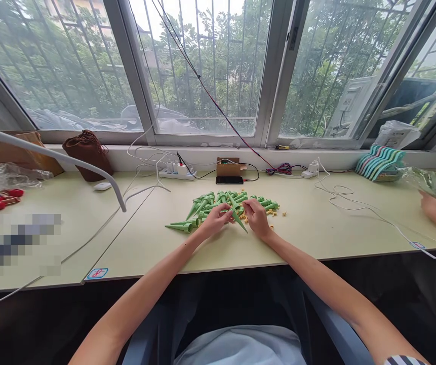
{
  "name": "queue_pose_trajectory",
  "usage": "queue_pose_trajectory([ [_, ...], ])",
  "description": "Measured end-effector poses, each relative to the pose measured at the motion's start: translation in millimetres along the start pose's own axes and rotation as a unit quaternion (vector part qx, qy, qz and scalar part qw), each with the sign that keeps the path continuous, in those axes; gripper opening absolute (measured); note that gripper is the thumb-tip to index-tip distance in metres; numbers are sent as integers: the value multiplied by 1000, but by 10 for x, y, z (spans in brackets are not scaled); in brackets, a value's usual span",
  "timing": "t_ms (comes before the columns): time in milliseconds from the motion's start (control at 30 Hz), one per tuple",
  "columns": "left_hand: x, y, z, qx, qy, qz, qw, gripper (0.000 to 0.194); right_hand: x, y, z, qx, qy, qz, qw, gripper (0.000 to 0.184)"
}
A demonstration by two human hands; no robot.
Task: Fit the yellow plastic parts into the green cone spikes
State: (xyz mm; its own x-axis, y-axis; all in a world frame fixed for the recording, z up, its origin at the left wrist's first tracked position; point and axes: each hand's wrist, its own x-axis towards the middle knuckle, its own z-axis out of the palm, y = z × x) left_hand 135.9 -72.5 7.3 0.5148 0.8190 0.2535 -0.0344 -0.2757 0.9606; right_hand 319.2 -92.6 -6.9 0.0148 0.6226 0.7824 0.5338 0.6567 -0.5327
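Observation:
My left hand (215, 222) is closed around a green plastic plant watering spike (239, 220), its narrow point aimed down and toward me. Just right of the spike, my right hand (256, 217) has its fingers pinched together; whatever they hold is too small to make out. Behind both hands lies a heap of similar green spikes (203, 202), partly hidden by my fingers. Two more spikes (183, 226) rest left of my left hand. Small yellow plastic pieces (272, 213) are scattered among the heap and beside my right hand.
At the back stand a phone (229, 180), a small cardboard box (228, 167) and a power strip (177, 175). White cables (349, 195) cross the right side. Teal hangers (380, 163) stand farther right, near another person's hands (433, 205). A white curved arm (69, 162) juts in from the left.

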Motion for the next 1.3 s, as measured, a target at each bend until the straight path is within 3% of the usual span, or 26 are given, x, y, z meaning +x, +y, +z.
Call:
queue_pose_trajectory([
  [333, 11, -32, 6, -42, -13, -12, 999, 41, -12, 8, 0, 19, -17, 5, 1000, 16],
  [733, -28, -42, 15, 119, -16, 15, 993, 39, -32, 18, 15, 13, -24, 34, 999, 16],
  [1033, -46, -11, -2, 295, 10, 71, 953, 26, -41, 7, 15, 9, -40, 31, 999, 16],
  [1300, -41, 6, 3, 343, 4, 108, 933, 23, -50, 16, 25, -1, -49, 24, 998, 18],
])
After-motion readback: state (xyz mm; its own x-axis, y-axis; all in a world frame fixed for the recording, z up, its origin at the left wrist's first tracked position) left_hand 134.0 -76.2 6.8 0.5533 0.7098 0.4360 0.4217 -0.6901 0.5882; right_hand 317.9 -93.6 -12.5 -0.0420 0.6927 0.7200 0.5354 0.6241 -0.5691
